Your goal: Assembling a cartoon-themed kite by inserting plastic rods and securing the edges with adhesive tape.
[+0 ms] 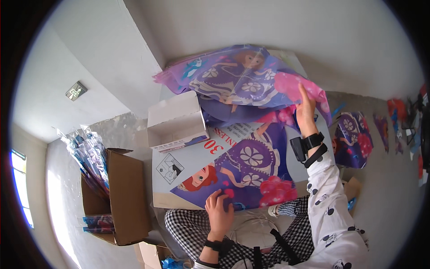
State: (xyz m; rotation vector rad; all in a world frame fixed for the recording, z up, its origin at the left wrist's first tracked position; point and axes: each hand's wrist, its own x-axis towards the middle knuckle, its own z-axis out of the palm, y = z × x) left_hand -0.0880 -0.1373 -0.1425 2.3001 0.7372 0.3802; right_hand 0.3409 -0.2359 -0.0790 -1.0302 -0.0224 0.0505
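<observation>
A purple printed kite sail (255, 163), with a cartoon figure and pink flowers on it, lies flat on the cardboard-topped work surface (179, 195). At its near edge rests my left hand (218, 214), fingers spread and slightly bent, holding nothing. My right hand (306, 111) grips the right side of a second sail (251, 85) of the same print, which is raised and billowing over the far part of the surface. Some of my right fingers are hidden behind the fabric. More purple fabric (224, 112) shows beneath the raised sail.
An open white box (177, 121) stands on the surface's left side. Left of it, a brown carton (127, 197) holds several clear-wrapped packages (92, 154). Similar printed sails (354, 139) hang or lie at the right. A wall (286, 27) stands behind the surface.
</observation>
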